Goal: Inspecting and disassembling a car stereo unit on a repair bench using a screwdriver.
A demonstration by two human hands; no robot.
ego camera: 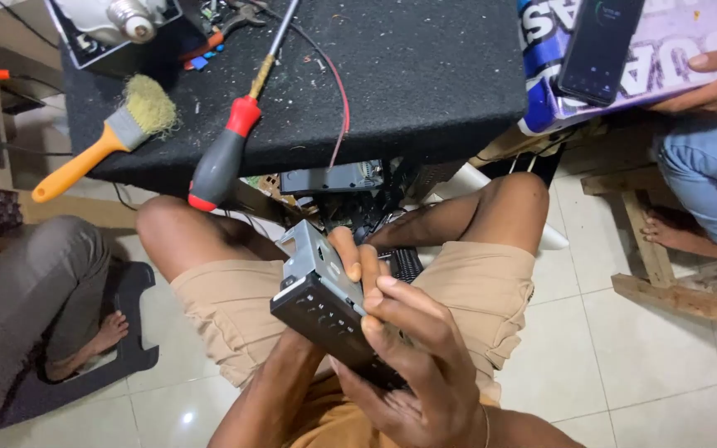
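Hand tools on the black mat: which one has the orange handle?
The brush, lying left of the screwdriver. Its handle is plain orange with pale bristles; the screwdriver's grip is red and grey.

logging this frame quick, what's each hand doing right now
Left hand: mostly hidden behind the car stereo unit, fingers curled over its top, holding it.
Right hand: closed around the same unit's black front.

Dark phone [601,46], rectangular, screen lit dimly with a small teal ring near its top; lies well up and to the right of the person's gripping hands, at the top edge. Beneath it, a flat package [674,50], pale lilac face with large white lettering and a blue border, steadied by another person's hand [711,83] at its right side.
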